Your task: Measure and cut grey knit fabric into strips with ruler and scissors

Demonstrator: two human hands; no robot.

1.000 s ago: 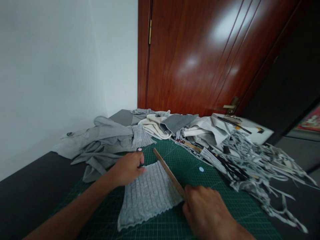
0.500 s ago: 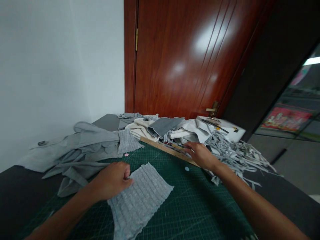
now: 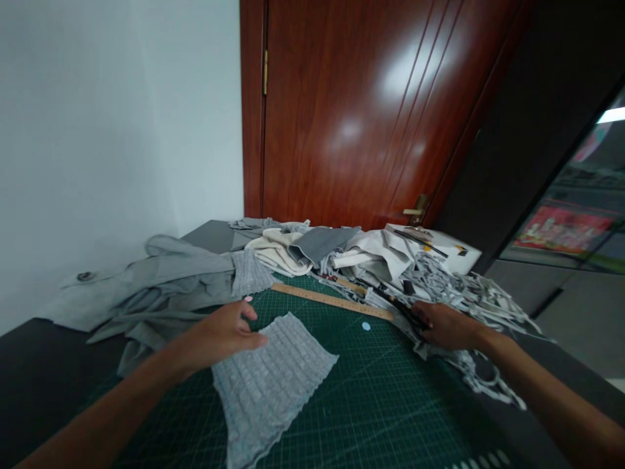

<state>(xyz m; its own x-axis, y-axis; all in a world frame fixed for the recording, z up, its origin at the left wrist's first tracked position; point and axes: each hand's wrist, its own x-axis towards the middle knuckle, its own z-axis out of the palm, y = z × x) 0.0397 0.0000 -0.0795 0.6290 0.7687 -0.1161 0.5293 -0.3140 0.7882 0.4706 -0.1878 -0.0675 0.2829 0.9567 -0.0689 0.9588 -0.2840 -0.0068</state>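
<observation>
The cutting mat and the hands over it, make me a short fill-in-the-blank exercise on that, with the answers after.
1. The hand nearest the ribbed cloth is the person's ____ one.
2. The tool at the right hand is ____ in colour.
3. The cutting mat is ____.
4. In the picture, the pale blue dot lies to the ____ of the ribbed cloth.

Missing words: left; black; green; right.
</observation>
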